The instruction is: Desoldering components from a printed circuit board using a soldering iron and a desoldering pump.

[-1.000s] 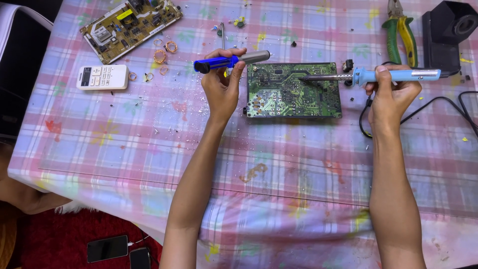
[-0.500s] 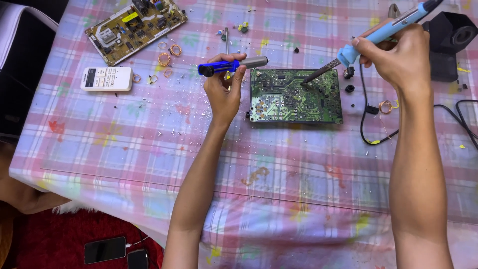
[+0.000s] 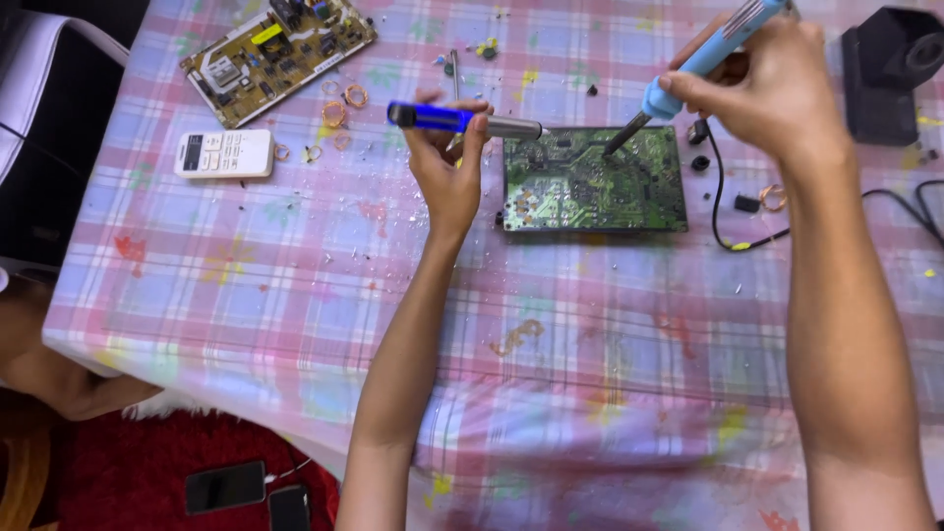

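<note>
Gripping desoldering pump (image 3: 462, 120), left hand (image 3: 447, 167); right hand (image 3: 767, 84) clasps soldering iron (image 3: 688, 74), green board (image 3: 593, 179) between.

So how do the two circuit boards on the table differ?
The green board lies square near the table's middle, solder side up, with the soldering iron in the right hand touching it. The tan board lies tilted at the far left corner, components up, untouched. Both are rectangular and lie flat.

Glossy green circuit board (image 3: 593, 180) on matt checked cloth (image 3: 295, 295).
</note>
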